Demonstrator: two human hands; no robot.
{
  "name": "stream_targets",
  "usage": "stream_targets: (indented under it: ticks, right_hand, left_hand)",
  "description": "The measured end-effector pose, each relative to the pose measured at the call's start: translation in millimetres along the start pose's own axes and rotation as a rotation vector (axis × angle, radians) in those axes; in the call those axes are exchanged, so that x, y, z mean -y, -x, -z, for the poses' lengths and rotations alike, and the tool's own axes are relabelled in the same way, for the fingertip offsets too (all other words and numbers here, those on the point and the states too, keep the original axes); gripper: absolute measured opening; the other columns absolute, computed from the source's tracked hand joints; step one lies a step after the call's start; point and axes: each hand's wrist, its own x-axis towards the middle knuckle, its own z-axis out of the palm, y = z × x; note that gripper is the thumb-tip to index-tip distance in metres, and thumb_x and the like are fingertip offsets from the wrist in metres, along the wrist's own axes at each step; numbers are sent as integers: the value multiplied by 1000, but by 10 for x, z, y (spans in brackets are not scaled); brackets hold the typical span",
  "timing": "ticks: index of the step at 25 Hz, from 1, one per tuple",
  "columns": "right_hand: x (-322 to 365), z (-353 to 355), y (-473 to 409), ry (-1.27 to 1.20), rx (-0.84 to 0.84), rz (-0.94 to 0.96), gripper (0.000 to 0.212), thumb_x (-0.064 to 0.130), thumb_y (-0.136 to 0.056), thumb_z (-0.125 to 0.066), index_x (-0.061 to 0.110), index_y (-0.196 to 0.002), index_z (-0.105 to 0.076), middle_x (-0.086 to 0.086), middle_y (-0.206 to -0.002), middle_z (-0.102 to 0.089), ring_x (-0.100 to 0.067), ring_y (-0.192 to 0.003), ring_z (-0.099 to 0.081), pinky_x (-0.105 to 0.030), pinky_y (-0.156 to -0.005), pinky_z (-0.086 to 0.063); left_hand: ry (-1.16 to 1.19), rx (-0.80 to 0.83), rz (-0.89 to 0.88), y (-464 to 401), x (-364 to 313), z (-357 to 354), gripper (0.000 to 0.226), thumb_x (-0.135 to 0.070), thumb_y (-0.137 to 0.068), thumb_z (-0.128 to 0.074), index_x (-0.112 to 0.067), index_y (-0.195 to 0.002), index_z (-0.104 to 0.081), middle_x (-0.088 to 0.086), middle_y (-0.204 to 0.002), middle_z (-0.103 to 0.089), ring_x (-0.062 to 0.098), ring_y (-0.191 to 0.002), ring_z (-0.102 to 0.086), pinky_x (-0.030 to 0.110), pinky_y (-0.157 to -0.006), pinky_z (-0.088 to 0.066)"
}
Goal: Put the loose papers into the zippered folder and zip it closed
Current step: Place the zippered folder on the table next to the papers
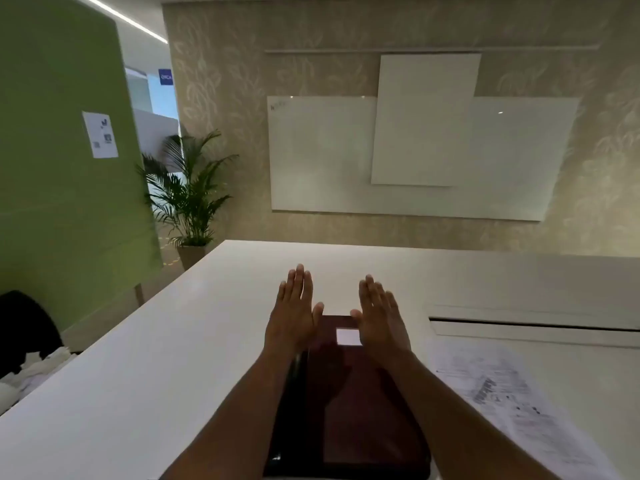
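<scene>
A dark maroon zippered folder (349, 403) lies flat on the white table (173, 358) straight in front of me, with a small white label near its far end. Printed loose papers (502, 393) lie on the table just right of it. My left hand (294, 313) and my right hand (379, 317) are held out palm down with straight fingers above the folder's far end, side by side. Neither hand holds anything. My forearms hide the folder's side edges, so I cannot tell whether the zip is closed.
A slot with a raised flap (533, 323) is set in the table at the right. A green partition (62, 150) and a potted palm (190, 202) stand at the left. Whiteboards (415, 150) hang on the far wall. A dark chair (24, 327) sits at the left edge.
</scene>
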Motion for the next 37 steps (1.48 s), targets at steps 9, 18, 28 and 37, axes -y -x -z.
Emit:
stream_targets:
  ticks: [9, 18, 28, 37]
  right_hand:
    - [151, -555, 585, -31, 245, -93, 81, 54, -87, -4, 10, -154, -14, -9, -162, -7, -27, -151, -8, -34, -118, 3]
    - [129, -637, 742, -51, 307, -230, 57, 34, -103, -35, 11, -153, -21, -8, -162, -18, -21, -150, -14, -37, -121, -11]
    - [8, -815, 633, 57, 359, -213, 55, 41, -98, -41, 13, -146, -39, -9, -151, -41, -26, -137, -38, -40, -112, -30]
    - [89, -1169, 22, -9, 460, -154, 60, 40, -99, -38, 6, -148, -31, -17, -158, -25, -33, -147, -20, -46, -118, -18]
  left_hand:
    - [103, 332, 50, 682, 241, -540, 67, -35, -102, -29, -7, -155, 1, 12, -163, 8, 24, -151, 10, 36, -121, 4]
    - [242, 472, 63, 859, 396, -668, 68, -38, -102, -32, -6, -155, -2, 12, -163, 7, 24, -151, 7, 36, -121, 1]
    - [236, 519, 168, 549, 274, -853, 67, -36, -101, -32, -3, -154, -10, 18, -163, -1, 31, -151, 1, 42, -122, -6]
    - [245, 496, 225, 334, 255, -994, 67, -36, -101, -35, -3, -154, -10, 17, -163, -1, 30, -151, 2, 41, -121, -8]
